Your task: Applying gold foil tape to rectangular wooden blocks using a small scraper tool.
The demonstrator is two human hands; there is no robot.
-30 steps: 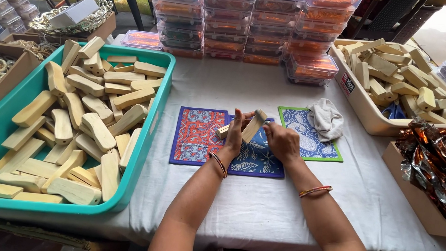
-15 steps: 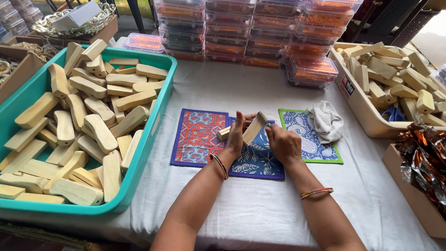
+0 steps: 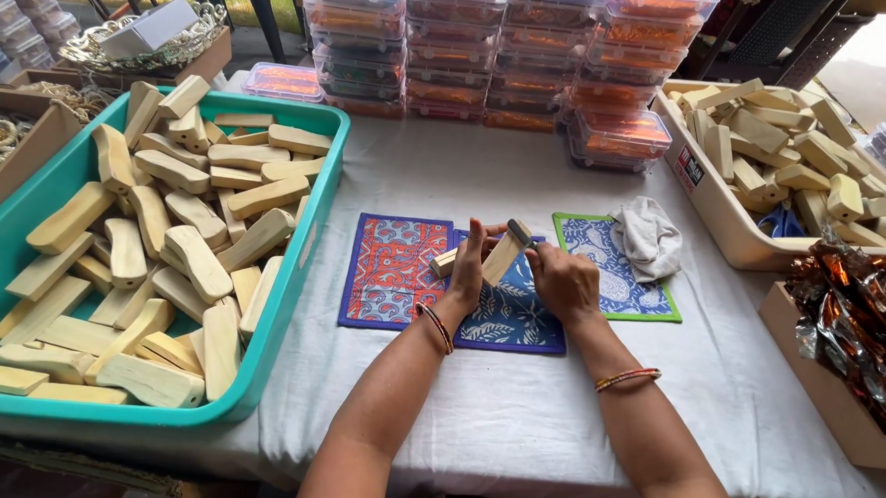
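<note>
Both hands, left hand (image 3: 469,270) and right hand (image 3: 559,280), fingers clamped on a wooden block (image 3: 504,254) above the blue mat (image 3: 508,320). Behind the mat, stacked clear boxes (image 3: 501,52) with orange contents; left of it, a teal tray (image 3: 317,206) of blocks.

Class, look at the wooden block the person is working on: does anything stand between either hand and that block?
No. Both the left hand and right hand already grip the wooden block directly above the patterned mats.

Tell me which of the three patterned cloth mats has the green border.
The rightmost mat, blue-and-white with a green edge, partly under the white rag. The left mat is orange-red; the middle one is dark blue.
</note>
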